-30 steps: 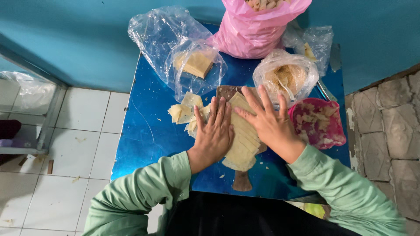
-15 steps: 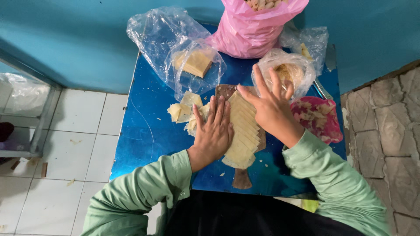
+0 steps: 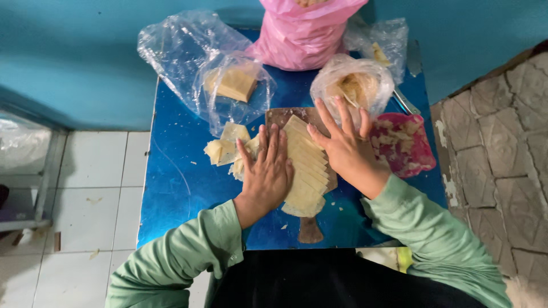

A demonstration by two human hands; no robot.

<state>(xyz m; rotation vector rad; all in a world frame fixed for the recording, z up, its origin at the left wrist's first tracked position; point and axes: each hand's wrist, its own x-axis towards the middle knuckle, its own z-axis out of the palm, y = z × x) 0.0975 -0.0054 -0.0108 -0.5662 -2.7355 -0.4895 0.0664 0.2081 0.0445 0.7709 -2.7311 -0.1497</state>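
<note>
A: In the head view, what are the hands on?

B: The left hand (image 3: pixel 268 171) lies flat, fingers (image 3: pixel 273 142) spread, gripping nothing, pressing the fanned pale slices (image 3: pixel 305 171) on the wooden board (image 3: pixel 311 228). The right hand (image 3: pixel 342 145) is also open, holding nothing, its palm against the stack's far edge.

A: Risk?

B: I'd judge uneven pressure could slide slices off the board onto the blue worktop (image 3: pixel 182 188), joining loose pieces (image 3: pixel 225 148) left of the fingers. The clear bag (image 3: pixel 354 85) just beyond the right fingertips could tip.
</note>
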